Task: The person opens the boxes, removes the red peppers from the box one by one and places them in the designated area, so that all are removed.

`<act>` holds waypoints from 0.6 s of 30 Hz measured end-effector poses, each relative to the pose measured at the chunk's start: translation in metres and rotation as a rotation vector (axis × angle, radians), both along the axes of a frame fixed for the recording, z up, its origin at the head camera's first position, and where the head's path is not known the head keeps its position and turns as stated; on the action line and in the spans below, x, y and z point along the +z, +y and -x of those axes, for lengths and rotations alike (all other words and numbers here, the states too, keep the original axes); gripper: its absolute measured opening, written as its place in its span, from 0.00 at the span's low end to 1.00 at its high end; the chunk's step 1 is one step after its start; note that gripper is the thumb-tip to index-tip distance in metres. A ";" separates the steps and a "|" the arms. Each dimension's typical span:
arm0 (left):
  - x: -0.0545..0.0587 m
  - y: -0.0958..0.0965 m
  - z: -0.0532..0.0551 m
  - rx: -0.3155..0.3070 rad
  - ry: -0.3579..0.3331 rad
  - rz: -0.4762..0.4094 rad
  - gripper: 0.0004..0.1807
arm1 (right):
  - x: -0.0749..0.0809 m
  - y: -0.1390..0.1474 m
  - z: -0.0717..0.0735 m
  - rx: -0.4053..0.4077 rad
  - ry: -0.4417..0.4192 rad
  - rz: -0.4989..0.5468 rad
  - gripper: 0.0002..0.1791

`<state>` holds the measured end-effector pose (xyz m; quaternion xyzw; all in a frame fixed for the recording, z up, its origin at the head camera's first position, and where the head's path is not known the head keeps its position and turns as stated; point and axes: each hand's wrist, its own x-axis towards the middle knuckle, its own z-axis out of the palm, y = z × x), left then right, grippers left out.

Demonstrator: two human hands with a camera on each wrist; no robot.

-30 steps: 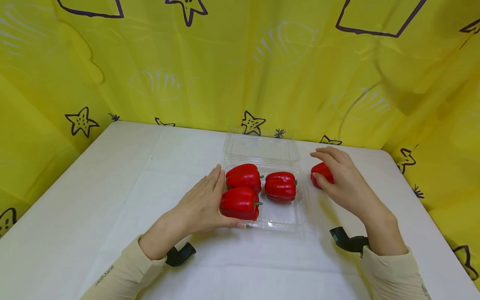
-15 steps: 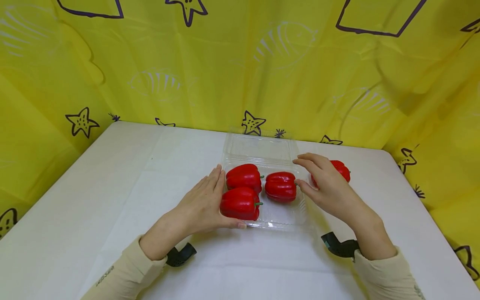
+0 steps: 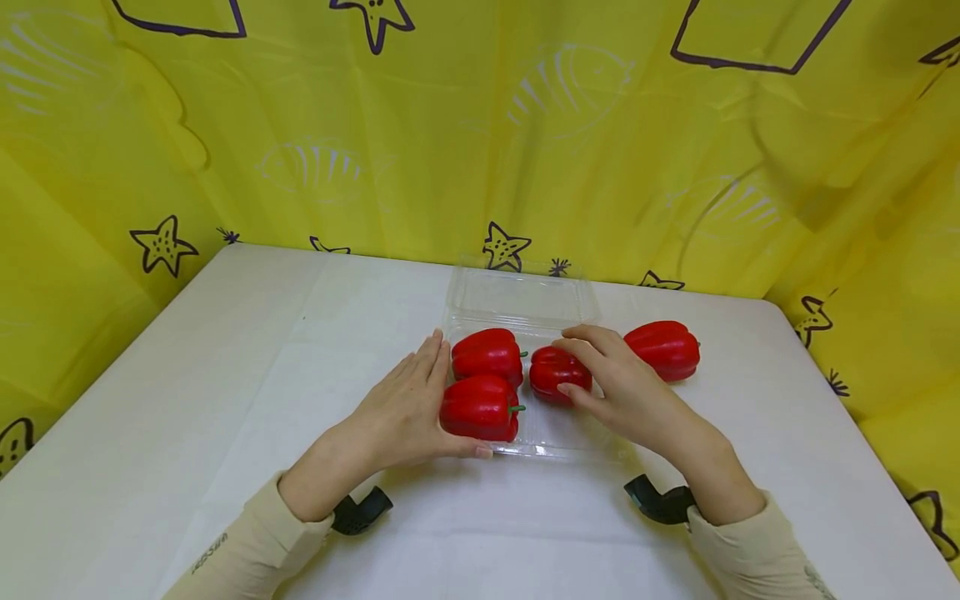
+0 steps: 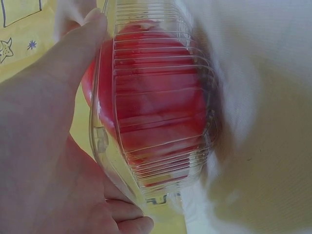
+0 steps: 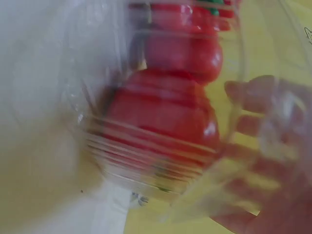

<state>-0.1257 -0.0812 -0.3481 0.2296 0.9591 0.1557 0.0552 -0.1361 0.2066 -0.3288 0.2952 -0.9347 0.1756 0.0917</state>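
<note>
A clear plastic clamshell box (image 3: 551, 435) holds three red bell peppers. Two of them, a rear one (image 3: 486, 350) and a front one (image 3: 477, 410), lie side by side at its left. My left hand (image 3: 393, 421) rests along the box's left side with straight fingers, thumb at the front edge; the left wrist view shows a pepper (image 4: 161, 97) through the ribbed wall. Over the box's right side reaches my right hand (image 3: 637, 400), fingers and thumb spread about the third pepper (image 3: 551, 379). That pepper (image 5: 161, 114) shows through the wall in the blurred right wrist view, fingers beside it.
A fourth red bell pepper (image 3: 667, 350) lies on the white table (image 3: 187, 400), right of the box and behind my right hand. The hinged lid (image 3: 525, 297) lies folded back toward the yellow curtain (image 3: 450, 125). A black wrist mount (image 3: 660, 502) sits below each hand.
My right hand has moved left from the pepper outside the box to the right-hand pepper inside it. The outside pepper now shows fully. My left hand has stayed in place.
</note>
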 end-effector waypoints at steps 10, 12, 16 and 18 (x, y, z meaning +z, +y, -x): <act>0.000 0.000 0.000 0.002 -0.006 0.001 0.73 | -0.012 -0.008 0.000 -0.008 -0.121 -0.016 0.35; 0.000 0.000 0.000 0.002 -0.008 0.003 0.73 | -0.014 -0.009 0.001 -0.012 -0.127 -0.018 0.36; 0.000 0.000 0.000 0.002 -0.006 0.003 0.73 | -0.018 -0.011 0.002 -0.025 -0.115 -0.028 0.38; 0.000 0.000 0.001 0.001 -0.003 0.005 0.73 | -0.020 -0.013 0.003 -0.032 -0.091 -0.039 0.39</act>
